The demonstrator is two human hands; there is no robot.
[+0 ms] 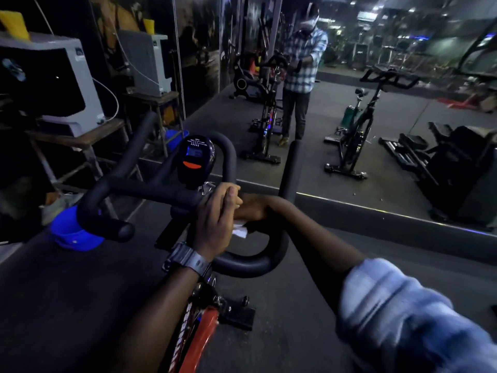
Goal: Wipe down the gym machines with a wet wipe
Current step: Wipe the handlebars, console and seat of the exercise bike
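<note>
I look down on an exercise bike with black foam handlebars point(150, 191), a small console point(195, 160) with an orange button, and a red frame point(201, 337). My left hand point(215, 222), with a grey watch on its wrist, lies over the crossbar just right of the console, fingers curled round it. My right hand point(252, 210) sits right beside it and partly behind it, wrapped round the right bend of the bar. Under its palm it holds a white wet wipe point(240, 232) against the bar, and a corner of the wipe sticks out below.
A wall mirror point(376, 146) ahead reflects me, this bike and other machines. A blue bucket point(72, 234) sits on the floor by the left grip. White appliances point(72, 84) stand on wooden tables at the left. Dark rubber floor point(295, 319) lies around the bike.
</note>
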